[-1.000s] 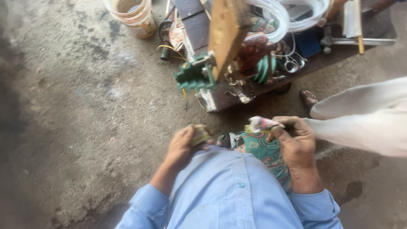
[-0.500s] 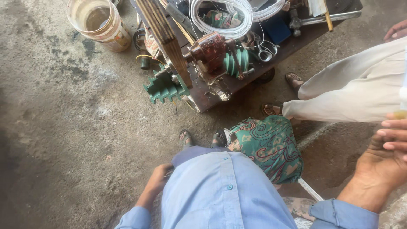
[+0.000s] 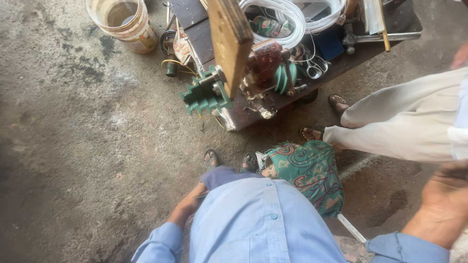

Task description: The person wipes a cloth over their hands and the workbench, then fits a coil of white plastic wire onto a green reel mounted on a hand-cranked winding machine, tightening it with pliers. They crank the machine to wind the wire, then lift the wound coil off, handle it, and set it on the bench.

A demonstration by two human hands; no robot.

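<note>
Right hand (image 3: 446,187), lower right of frame, open and empty, near the patterned green cloth (image 3: 307,173) at centre. Left hand (image 3: 187,207) mostly hidden behind the blue shirt (image 3: 258,224); grip undeterminable.

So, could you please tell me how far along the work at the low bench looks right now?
Done: nothing finished can be made out. A white wire coil and a green finned part sit on the cluttered bench. In hand: nothing; the left hand hangs by the trousers, mostly hidden, the right hand is open and empty. Left: cannot be judged.
</note>
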